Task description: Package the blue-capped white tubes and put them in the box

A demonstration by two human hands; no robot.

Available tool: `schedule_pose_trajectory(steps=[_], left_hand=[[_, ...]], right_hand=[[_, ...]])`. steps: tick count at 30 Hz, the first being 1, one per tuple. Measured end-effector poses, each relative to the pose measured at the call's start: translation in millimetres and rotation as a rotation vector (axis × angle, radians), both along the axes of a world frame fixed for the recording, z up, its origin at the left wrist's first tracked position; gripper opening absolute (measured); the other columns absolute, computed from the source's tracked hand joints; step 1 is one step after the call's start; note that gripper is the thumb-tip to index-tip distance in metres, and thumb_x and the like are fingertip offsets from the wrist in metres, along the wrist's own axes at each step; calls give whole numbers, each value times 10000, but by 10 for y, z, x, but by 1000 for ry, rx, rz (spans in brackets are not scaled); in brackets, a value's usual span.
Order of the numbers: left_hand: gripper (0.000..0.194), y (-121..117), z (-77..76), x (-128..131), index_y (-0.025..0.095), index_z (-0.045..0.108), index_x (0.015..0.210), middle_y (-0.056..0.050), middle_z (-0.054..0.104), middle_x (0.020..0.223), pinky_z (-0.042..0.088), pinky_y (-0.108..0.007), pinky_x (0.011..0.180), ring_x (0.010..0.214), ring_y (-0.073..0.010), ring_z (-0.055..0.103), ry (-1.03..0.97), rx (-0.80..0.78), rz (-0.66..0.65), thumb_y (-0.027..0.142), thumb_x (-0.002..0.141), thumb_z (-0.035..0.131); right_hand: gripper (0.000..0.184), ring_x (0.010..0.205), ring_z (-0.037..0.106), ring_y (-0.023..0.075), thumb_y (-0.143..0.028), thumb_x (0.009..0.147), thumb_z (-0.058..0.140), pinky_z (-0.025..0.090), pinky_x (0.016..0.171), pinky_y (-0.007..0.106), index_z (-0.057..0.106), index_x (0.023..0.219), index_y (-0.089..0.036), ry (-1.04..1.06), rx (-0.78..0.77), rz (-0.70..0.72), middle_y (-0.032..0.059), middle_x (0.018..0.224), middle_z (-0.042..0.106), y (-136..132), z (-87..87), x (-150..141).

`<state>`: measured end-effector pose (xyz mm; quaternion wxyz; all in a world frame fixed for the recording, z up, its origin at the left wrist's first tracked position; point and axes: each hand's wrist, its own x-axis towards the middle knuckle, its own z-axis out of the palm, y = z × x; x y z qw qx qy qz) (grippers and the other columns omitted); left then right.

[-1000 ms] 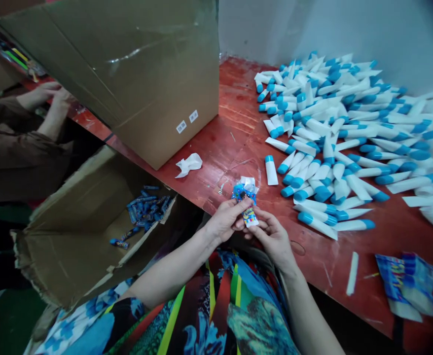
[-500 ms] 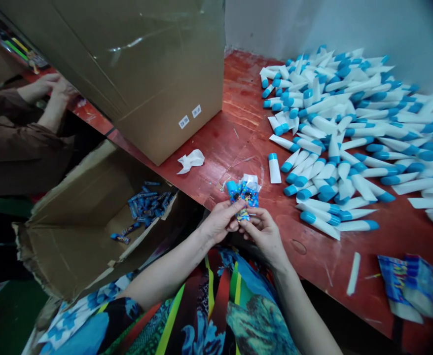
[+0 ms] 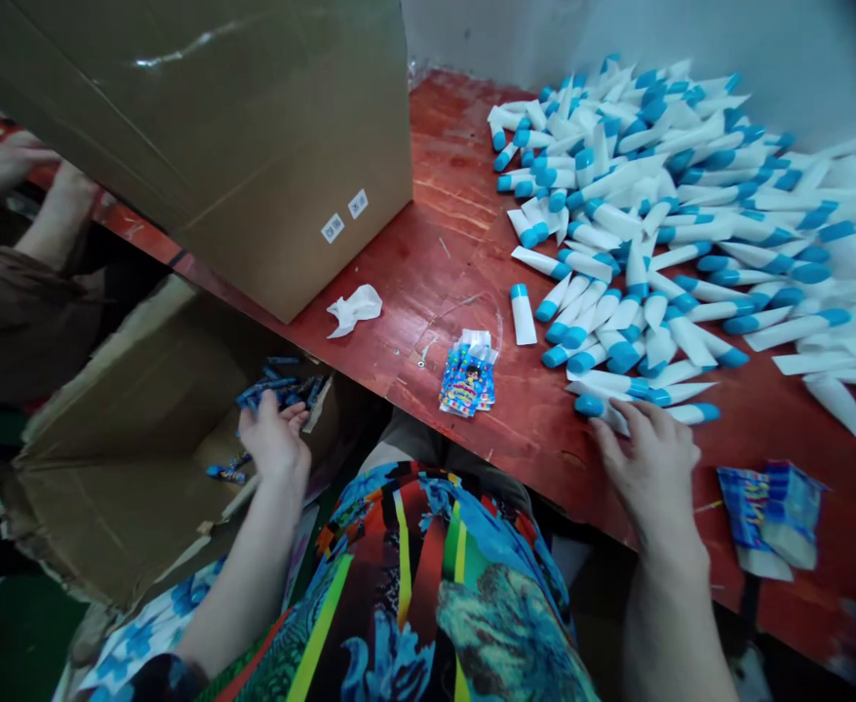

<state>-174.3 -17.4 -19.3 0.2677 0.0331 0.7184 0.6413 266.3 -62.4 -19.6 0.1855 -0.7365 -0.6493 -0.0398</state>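
My left hand point(image 3: 276, 439) hangs over the open cardboard box with its fingers apart and nothing held. Just beyond the fingertips, several blue printed tubes point(image 3: 282, 375) lie inside that box. At the near edge of a large pile, my right hand point(image 3: 647, 458) has thumb and fingers closed around a white tube with a blue cap point(image 3: 593, 404), which still lies on the table. Part of this tube is hidden by the fingers. A small stack of blue printed sleeves point(image 3: 467, 375) lies at the table's front edge, between my hands. One white tube point(image 3: 523, 314) lies apart from the pile.
A tall cardboard carton point(image 3: 303, 166) stands on the red table point(image 3: 435, 253). Below the edge is the torn-rimmed open box point(image 3: 106, 526). Crumpled white paper point(image 3: 355, 310) and two blue packets point(image 3: 768, 522) lie on the table. Another person's hands point(image 3: 62, 200) are at far left.
My hands have parted from the printed tube they held together. The left moved left over the box; the right moved right to the pile. The view has shifted slightly.
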Motion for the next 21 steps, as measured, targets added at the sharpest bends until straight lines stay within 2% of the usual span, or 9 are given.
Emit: schedule_pose_trajectory(steps=[2, 3, 4, 6, 8, 11, 13, 18, 21], left_hand=[[361, -13, -24, 372, 215, 548, 1037, 35, 593, 891, 411, -190, 524, 587, -70, 569, 166, 104, -191, 333, 787, 780], [364, -4, -27, 579, 207, 590, 1044, 20, 620, 905, 406, -195, 528, 608, -79, 581, 181, 129, -391, 358, 780, 789], [342, 18, -25, 780, 196, 625, 1014, 15, 633, 873, 400, -207, 524, 596, -88, 574, 169, 113, -596, 377, 778, 792], [255, 103, -11, 1119, 183, 671, 911, 9, 639, 771, 401, -226, 554, 579, -103, 546, 194, 40, -899, 395, 809, 770], [257, 224, 18, 1336, 185, 675, 780, 5, 632, 713, 401, -240, 608, 626, -127, 549, 340, -20, -1083, 385, 756, 835], [337, 398, 79, 1461, 195, 629, 623, 1, 600, 632, 360, -259, 625, 644, -156, 539, 535, -164, -1201, 378, 701, 902], [336, 467, 121, 1473, 197, 624, 585, -8, 609, 623, 335, -266, 616, 633, -164, 535, 577, -241, -1245, 340, 713, 900], [322, 495, 160, 1451, 193, 616, 541, -2, 590, 574, 294, -273, 598, 598, -152, 510, 539, -265, -1282, 242, 757, 850], [274, 476, 129, 1428, 184, 629, 563, 10, 585, 565, 308, -271, 603, 599, -143, 517, 467, -235, -1279, 212, 763, 814]], right_hand=[[360, 1052, 606, 371, -433, 1016, 496, 460, 828, 505, 712, 1210, -220, -45, -29, -23, 176, 1225, 678, -18, -66, -42], [377, 1043, 600, 364, -424, 1016, 476, 459, 822, 495, 707, 1224, -213, -54, -29, -34, 170, 1211, 668, -17, -92, -72], [391, 1039, 595, 360, -411, 1014, 462, 458, 821, 488, 702, 1240, -200, -58, -33, -43, 170, 1196, 660, -12, -112, -99], [405, 1042, 584, 361, -385, 1004, 460, 453, 823, 481, 698, 1261, -180, -57, -49, -51, 177, 1180, 649, 6, -132, -129], [400, 1041, 577, 361, -370, 990, 468, 448, 824, 481, 704, 1253, -182, -54, -60, -50, 179, 1176, 646, 21, -136, -129], [399, 1054, 573, 375, -363, 980, 461, 446, 832, 501, 703, 1235, -175, -45, -84, -45, 188, 1177, 652, 21, -133, -130], [405, 1077, 577, 393, -355, 976, 451, 447, 852, 526, 689, 1236, -155, -28, -106, -42, 203, 1193, 659, 12, -132, -158], [385, 1123, 602, 384, -342, 960, 452, 447, 959, 583, 633, 1241, -152, 81, -111, -78, 198, 1180, 673, 18, -87, -251], [389, 1109, 622, 347, -416, 967, 468, 477, 961, 551, 590, 1251, -179, 283, -62, -128, 178, 1186, 653, 37, -25, -308]])
